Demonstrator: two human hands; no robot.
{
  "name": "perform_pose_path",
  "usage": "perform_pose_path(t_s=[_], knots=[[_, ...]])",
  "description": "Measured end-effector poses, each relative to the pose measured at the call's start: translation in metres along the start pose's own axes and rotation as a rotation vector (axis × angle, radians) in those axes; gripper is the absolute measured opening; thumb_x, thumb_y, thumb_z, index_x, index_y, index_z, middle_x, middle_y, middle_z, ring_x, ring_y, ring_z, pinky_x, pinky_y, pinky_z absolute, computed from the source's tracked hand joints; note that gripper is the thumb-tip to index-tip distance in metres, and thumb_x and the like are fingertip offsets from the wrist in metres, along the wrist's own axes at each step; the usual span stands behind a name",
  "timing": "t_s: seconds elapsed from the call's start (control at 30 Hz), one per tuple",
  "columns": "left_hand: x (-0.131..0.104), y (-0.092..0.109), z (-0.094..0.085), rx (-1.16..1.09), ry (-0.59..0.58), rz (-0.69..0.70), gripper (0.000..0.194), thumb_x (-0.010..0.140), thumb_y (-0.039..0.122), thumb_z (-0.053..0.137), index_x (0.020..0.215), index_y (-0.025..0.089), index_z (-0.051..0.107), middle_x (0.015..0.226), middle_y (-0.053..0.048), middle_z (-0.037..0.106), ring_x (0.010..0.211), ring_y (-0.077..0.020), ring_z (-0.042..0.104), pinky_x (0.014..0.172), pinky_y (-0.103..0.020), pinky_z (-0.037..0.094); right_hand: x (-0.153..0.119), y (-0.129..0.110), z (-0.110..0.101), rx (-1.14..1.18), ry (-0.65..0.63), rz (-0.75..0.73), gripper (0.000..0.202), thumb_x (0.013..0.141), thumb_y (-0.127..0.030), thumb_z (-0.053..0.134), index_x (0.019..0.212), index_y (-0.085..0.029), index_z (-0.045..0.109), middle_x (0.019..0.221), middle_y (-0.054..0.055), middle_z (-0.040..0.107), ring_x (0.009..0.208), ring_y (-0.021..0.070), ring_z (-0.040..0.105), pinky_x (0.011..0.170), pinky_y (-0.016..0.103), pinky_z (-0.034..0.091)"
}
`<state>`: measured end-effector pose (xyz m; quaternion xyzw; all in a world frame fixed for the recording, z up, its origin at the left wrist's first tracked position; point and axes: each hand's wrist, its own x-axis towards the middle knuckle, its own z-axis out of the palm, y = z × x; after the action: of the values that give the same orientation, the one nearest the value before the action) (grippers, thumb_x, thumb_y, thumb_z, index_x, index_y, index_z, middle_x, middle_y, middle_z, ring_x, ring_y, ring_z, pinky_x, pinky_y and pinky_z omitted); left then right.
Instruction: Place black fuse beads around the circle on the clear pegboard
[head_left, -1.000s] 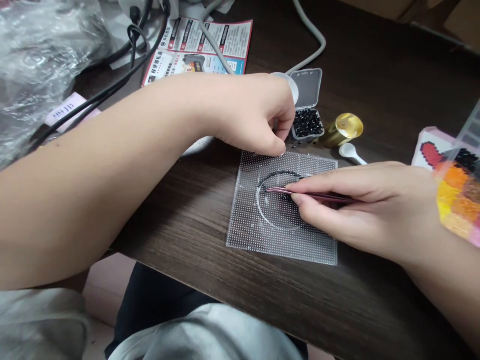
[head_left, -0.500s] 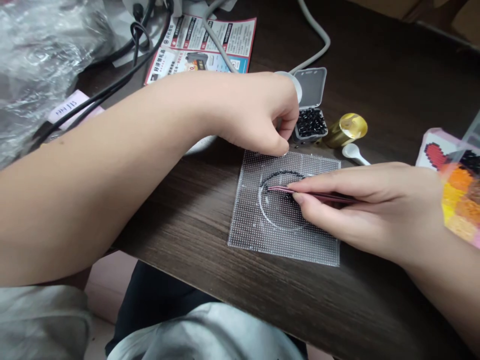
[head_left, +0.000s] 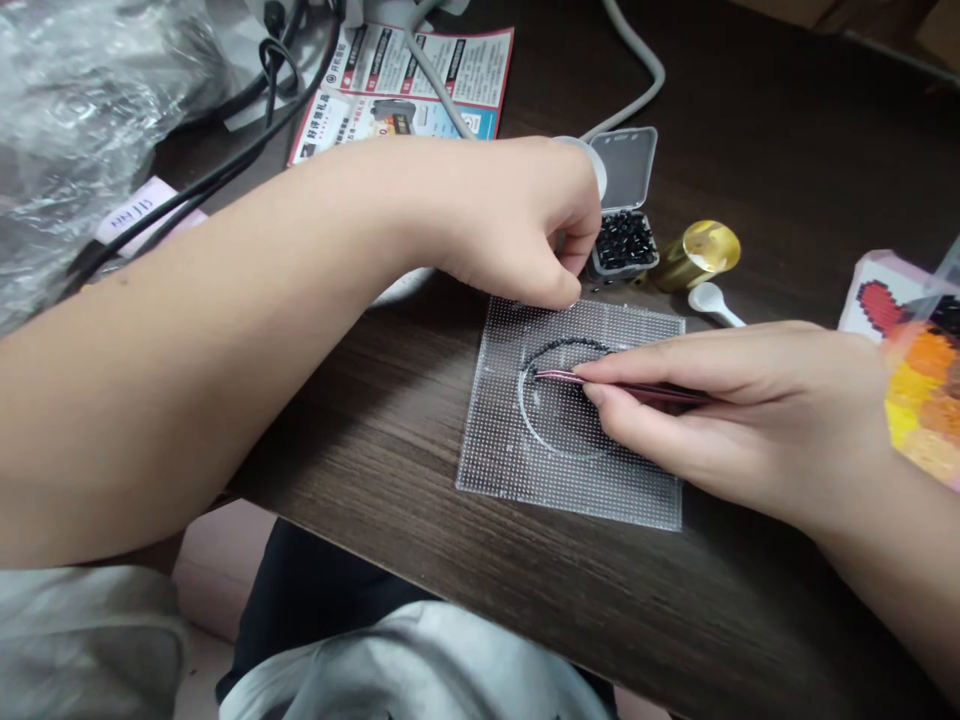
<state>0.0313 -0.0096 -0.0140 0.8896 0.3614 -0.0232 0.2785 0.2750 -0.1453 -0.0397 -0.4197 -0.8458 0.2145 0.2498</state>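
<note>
My right hand (head_left: pixel 720 410) pinches a pair of pink tweezers (head_left: pixel 660 394) between thumb and fingers. The tweezer tips reach the left side of a ring on a clear pegboard (head_left: pixel 495 440). Black beads (head_left: pixel 566 343) line the upper arc of that ring; its lower left part is a bare white line. Whether a bead is between the tips is too small to tell. My left hand (head_left: pixel 532 225) is closed, fingers curled under, at the board's far edge; what it holds, if anything, is hidden. Just right of it stands an open clear box of black beads (head_left: pixel 625 240).
A gold cylinder (head_left: pixel 701 255) and a white scoop (head_left: pixel 712 303) lie beyond my right hand. Colourful beads (head_left: pixel 926 400) and a pattern card are at the right. Cables (head_left: pixel 636 95), a printed leaflet (head_left: pixel 480 70) and crumpled clear plastic (head_left: pixel 97 130) occupy the back left.
Hardly anything differs. The view has shifted slightly, while both hands and the tweezers keep the same places over the pegboard.
</note>
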Motion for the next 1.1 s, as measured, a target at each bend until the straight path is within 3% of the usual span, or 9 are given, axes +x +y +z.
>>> perform_pose_path(t_s=[0.1,0.27,0.5,0.7,0.9,1.1], knots=[[0.001,-0.001,0.0,-0.013,-0.007,0.02,0.007,0.091,0.022,0.086,0.085,0.025,0.087,0.054,0.011,0.065,0.052,-0.0137,0.055,0.062,-0.038,0.04,-0.005,0.002,0.003,0.016,0.007,0.004,0.033,0.106,-0.012,0.087,0.117,-0.038,0.105,0.087,-0.003,0.096,0.055,0.017,0.08,0.055,0.027,0.067],[-0.001,-0.001,-0.001,-0.028,-0.004,0.037,0.012,0.092,0.019,0.085,0.083,0.027,0.085,0.049,0.015,0.063,0.043,-0.0116,0.053,0.056,-0.038,0.042,-0.014,0.005,0.014,0.12,0.183,0.06,0.036,0.105,-0.011,0.091,0.117,-0.042,0.105,0.088,-0.005,0.096,0.067,0.0188,0.089,0.067,0.026,0.075],[-0.001,0.0,0.0,-0.007,-0.003,0.022,0.012,0.092,0.02,0.087,0.083,0.027,0.085,0.051,0.014,0.063,0.047,-0.0128,0.054,0.06,-0.038,0.042,-0.013,0.006,0.014,0.111,0.18,0.099,0.029,0.107,-0.018,0.093,0.116,-0.042,0.107,0.09,-0.002,0.097,0.062,0.0202,0.085,0.063,0.03,0.076],[-0.002,0.0,0.0,-0.021,-0.005,0.03,0.007,0.091,0.02,0.086,0.088,0.024,0.09,0.058,0.008,0.068,0.061,-0.0166,0.063,0.067,-0.038,0.04,-0.014,0.007,0.016,0.108,0.185,0.063,0.034,0.107,-0.014,0.092,0.117,-0.043,0.106,0.089,-0.005,0.096,0.064,0.0186,0.087,0.065,0.026,0.076],[0.0,0.0,0.001,-0.029,-0.007,-0.017,0.007,0.09,0.02,0.085,0.089,0.025,0.09,0.06,0.009,0.071,0.058,-0.0146,0.061,0.068,-0.038,0.04,-0.014,0.007,0.017,0.067,0.168,0.054,0.032,0.107,-0.014,0.092,0.116,-0.042,0.105,0.082,-0.004,0.093,0.058,0.0177,0.084,0.064,0.025,0.074],[0.0,0.0,0.002,-0.02,0.001,0.0,0.006,0.091,0.021,0.084,0.088,0.025,0.089,0.061,0.009,0.071,0.058,-0.0139,0.06,0.068,-0.037,0.039,-0.013,0.004,0.012,0.09,0.163,0.077,0.036,0.105,-0.012,0.091,0.118,-0.042,0.106,0.09,-0.004,0.096,0.064,0.0184,0.088,0.068,0.025,0.077]])
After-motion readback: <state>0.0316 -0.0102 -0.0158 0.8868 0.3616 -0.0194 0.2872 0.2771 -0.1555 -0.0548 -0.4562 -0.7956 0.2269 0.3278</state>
